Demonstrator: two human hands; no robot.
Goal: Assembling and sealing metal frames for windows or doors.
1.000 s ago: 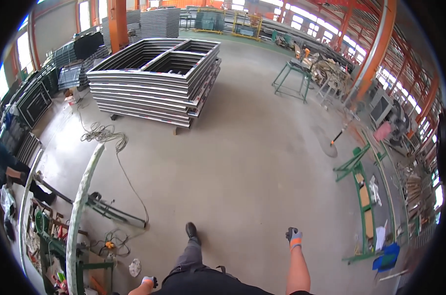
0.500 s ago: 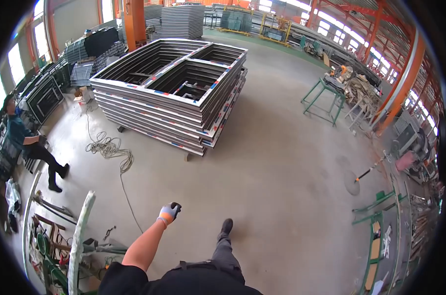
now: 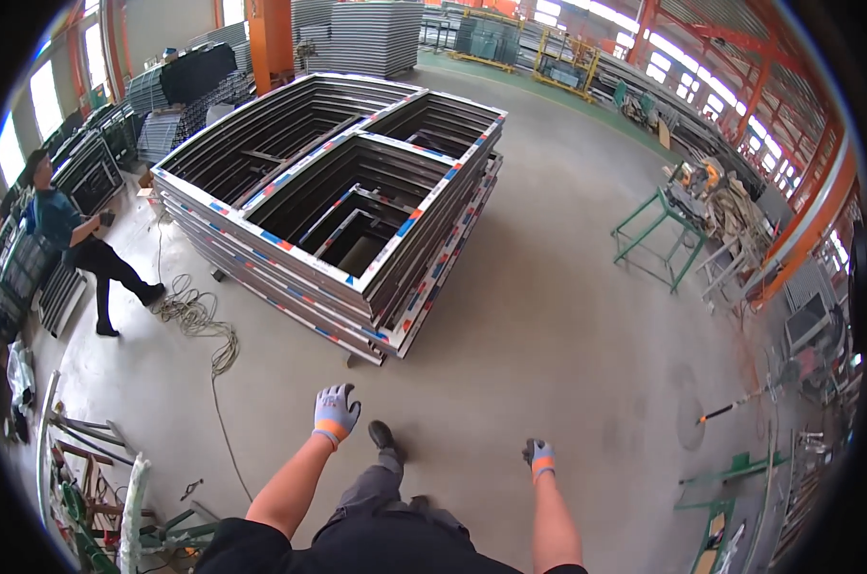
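Observation:
My left hand [image 3: 336, 411] wears a grey glove with an orange cuff and swings out in front of me with its fingers spread, holding nothing. My right hand [image 3: 538, 456], gloved the same way, hangs lower by my side, fingers loosely curled and empty. Ahead of me on the concrete floor lies a tall stack of grey metal window frames [image 3: 338, 206] wrapped with red, blue and white tape. The stack's near corner is closest to my left hand, well out of reach. My dark shoe [image 3: 383, 436] steps forward between the hands.
Another person [image 3: 79, 239] stands at the left by racks of frames. A coiled cable [image 3: 199, 320] trails over the floor. A green metal trestle [image 3: 658, 234] stands at the right, a long-handled tool [image 3: 730, 409] lies further right, and green stands [image 3: 98, 488] crowd the lower left.
I have walked toward the frame stack, which is now much nearer. My left arm has swung forward and up; my right hand has come back into view at my side.

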